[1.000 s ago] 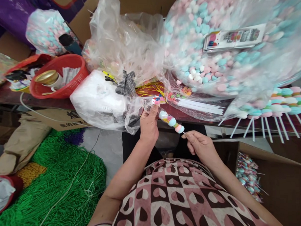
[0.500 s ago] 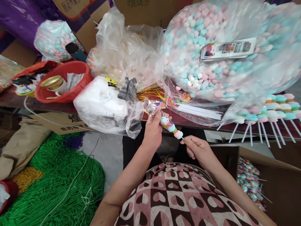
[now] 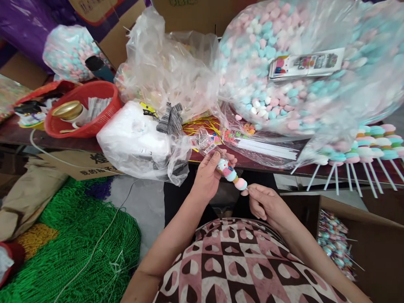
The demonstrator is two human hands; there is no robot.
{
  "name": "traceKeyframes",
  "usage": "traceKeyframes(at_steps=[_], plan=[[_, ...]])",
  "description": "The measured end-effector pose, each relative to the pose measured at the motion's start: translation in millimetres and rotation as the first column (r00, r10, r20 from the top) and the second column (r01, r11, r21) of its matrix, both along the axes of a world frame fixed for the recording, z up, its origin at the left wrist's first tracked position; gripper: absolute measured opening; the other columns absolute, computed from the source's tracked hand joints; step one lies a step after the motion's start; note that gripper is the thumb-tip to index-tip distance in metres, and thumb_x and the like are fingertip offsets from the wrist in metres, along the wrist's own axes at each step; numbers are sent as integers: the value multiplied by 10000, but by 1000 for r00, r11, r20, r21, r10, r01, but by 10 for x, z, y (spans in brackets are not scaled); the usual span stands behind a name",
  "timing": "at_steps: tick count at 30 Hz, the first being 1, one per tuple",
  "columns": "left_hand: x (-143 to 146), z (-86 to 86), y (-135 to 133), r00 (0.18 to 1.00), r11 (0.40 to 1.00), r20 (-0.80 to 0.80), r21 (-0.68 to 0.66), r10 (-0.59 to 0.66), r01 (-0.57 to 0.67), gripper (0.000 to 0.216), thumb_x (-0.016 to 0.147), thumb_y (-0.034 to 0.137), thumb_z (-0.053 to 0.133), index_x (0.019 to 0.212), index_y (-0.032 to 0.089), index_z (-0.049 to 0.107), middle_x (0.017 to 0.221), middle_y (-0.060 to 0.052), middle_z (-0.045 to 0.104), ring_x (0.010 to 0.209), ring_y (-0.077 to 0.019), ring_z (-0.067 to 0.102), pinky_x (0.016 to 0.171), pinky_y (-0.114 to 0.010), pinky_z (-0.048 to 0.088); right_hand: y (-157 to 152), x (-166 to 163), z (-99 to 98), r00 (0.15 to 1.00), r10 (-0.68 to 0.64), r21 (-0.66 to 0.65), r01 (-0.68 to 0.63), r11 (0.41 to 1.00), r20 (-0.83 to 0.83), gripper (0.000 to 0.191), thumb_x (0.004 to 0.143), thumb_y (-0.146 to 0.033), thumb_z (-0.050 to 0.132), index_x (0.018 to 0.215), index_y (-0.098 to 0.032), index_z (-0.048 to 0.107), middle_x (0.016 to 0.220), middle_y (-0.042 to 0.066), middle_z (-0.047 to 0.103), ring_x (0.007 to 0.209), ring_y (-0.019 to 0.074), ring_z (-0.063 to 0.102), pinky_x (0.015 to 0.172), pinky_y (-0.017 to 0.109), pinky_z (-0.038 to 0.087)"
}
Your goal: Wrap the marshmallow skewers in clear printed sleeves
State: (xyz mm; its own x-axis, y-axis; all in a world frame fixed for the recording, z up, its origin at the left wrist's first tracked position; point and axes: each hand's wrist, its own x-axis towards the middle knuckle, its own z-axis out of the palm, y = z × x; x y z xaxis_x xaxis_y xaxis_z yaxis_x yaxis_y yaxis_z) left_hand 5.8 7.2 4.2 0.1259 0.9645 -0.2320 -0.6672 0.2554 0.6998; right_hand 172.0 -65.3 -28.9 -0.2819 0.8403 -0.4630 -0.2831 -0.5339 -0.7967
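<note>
Firstly, we list the largest item: a clear sack of pink, blue and white candies (image 3: 286, 91), slumped across the right of the dark table (image 3: 9, 131), with a printed card (image 3: 306, 64) lying on it. Next we enter the heap of green bead strands (image 3: 76, 244) on the floor at lower left, then the crumpled plastic bags (image 3: 169, 68) at the table's middle. We record a brown cardboard box (image 3: 384, 251) at lower right, with wrapped skewers (image 3: 334, 242) along its left wall. A white bundle in plastic (image 3: 131, 136) overhangs the near table edge, just beside a red basket (image 3: 98, 119) holding a gold-lidded tin (image 3: 64, 110). Along the table's right edge we note a row of finished skewers (image 3: 370, 148), sticks pointing toward us.

Smaller entries:
- The left hand (image 3: 206, 178), fingers closed about the upper end of the candy skewer (image 3: 231, 173).
- The right hand (image 3: 266, 204), thumb and forefinger pinched on the stick just below the last pink piece.
- The skewer itself, tilted in the air between both hands, just in front of the table edge.
- A clear wrapper (image 3: 206, 142), over the skewer's top and jutting past the left fingertips.
</note>
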Motion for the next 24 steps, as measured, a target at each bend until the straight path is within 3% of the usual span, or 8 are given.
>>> traceKeyframes(at_steps=[6,11,14,17,22,24], plan=[[108,25,-108,997,997,-10,-17,-71,71,404,754,456,755,1027,189,624,738,-7,673,803,-212,720,749,-328,534,37,-93,41,999,25,-50,-27,998,-36,351,812,-530,657,821,-183,605,336,-121,329,299,51,177,365,213,175],[135,-40,-125,997,995,0,-55,-83,83,412,758,440,754,1046,190,597,734,0,664,766,-203,713,605,-262,489,49,-140,23,979,-98,107,79,991,178,379,809,-544,659,905,-177,651,399,-104,367,359,63,265,388,209,204],[104,-52,-95,999,998,14,-50,-37,38,396,764,419,755,1041,179,605,734,5,667,736,-176,702,677,-287,503,36,-122,11,954,-105,187,52,981,281,410,780,-534,690,993,-184,676,484,-75,455,421,82,370,413,215,278],[121,-48,-105,999,998,13,-49,-31,32,378,759,408,761,1015,175,612,726,12,661,745,-162,698,757,-302,499,22,-133,17,926,-103,220,22,975,364,395,802,-546,653,938,-180,709,496,-57,473,437,89,391,431,227,320],[195,-26,-212,992,992,-49,-60,-118,115,423,727,408,781,1048,184,618,720,1,654,798,-180,693,641,-249,441,55,-223,48,930,-120,244,34,969,348,394,840,-551,599,920,-185,722,476,-55,459,418,90,377,417,228,307],[162,-2,-214,988,990,-60,-31,-140,138,454,715,404,791,1082,200,620,825,-30,698,870,-186,684,684,-259,457,71,-233,44,936,-141,257,57,965,323,390,834,-547,610,925,-184,721,467,-60,445,415,90,371,413,229,298]])
